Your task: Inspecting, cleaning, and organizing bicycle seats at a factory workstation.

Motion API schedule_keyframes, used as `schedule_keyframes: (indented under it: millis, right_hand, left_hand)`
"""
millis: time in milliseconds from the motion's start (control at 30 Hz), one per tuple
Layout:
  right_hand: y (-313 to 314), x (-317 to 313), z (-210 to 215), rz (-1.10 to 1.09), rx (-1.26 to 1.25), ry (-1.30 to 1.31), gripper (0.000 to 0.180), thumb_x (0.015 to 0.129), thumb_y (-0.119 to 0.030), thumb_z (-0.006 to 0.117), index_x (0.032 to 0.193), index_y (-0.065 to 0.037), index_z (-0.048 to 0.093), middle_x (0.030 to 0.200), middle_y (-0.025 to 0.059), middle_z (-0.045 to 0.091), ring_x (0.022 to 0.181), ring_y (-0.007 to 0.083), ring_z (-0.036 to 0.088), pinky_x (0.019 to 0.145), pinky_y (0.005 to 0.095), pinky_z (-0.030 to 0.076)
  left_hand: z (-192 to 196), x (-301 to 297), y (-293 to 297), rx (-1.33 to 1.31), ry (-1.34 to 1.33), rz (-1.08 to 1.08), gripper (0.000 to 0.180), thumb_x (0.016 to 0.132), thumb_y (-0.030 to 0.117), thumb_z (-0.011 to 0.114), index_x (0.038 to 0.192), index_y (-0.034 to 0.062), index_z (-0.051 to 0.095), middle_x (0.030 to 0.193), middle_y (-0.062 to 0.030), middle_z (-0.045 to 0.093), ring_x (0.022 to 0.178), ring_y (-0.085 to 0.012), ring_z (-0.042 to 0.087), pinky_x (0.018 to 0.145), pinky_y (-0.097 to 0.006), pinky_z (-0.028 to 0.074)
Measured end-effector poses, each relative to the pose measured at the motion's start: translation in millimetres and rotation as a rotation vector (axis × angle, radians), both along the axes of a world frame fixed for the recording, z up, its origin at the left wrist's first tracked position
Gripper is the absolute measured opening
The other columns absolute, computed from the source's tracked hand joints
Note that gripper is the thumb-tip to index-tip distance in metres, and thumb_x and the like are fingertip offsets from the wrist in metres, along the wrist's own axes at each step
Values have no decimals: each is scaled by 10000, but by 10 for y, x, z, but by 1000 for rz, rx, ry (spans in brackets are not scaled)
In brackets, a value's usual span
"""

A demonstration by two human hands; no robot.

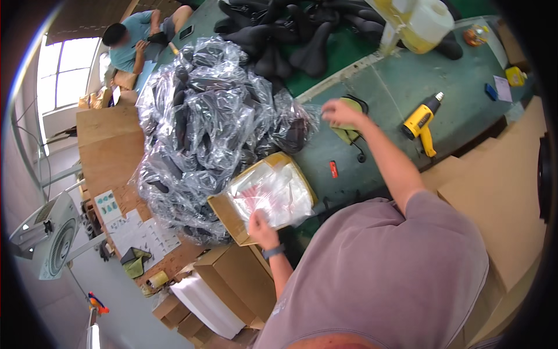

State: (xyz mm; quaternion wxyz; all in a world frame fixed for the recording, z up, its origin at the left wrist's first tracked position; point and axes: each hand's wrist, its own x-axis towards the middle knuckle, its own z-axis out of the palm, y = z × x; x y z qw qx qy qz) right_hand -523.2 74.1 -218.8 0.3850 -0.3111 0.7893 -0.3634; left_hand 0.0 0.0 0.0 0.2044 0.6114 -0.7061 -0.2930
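My left hand (263, 231), with a dark band at its wrist, is closed at the near side of an open cardboard box (237, 228), its fingertips pinching a clear plastic bag (273, 195) from the stack there. Reaching out over the table, my right hand (344, 114) has its fingers partly spread beside the loose end of a bagged bike saddle (293, 132). That saddle lies at the right edge of a big heap of black saddles in clear plastic (203, 110). Under my right hand rests a green cloth (347, 135), partly hidden, with a black cord around it.
A yellow heat gun (422, 122) and a small red object (333, 169) lie on the green table (383, 87). Bare black saddles (311, 52) are piled at the back, near a cloudy jug (430, 26). A person (131, 49) sits far left; a fan (52, 232) stands nearer.
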Motion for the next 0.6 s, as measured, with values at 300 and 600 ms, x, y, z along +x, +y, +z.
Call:
schedule_keyframes:
  millis: [300, 600]
  right_hand:
    - [-1426, -2324, -161, -48, -71, 1259, 542, 992, -149, 662, 1521, -58, 586, 1520, 198, 637, 1415, 384, 583, 1187, 546, 485]
    - [-704, -1490, -283, -44, 305, 878, 371, 931, -159, 760, 1264, -90, 614, 1154, 169, 737, 1035, 409, 749, 922, 550, 603]
  left_hand:
    - [543, 663, 331, -304, 104, 415, 290, 1114, -7, 614, 1392, -69, 666, 1285, -151, 751, 1143, -214, 722, 1035, -351, 578]
    - [-1020, 6, 455, 58, -110, 149, 386, 1032, 33, 675, 1412, -36, 695, 1305, -215, 773, 1166, -303, 755, 1009, -410, 598]
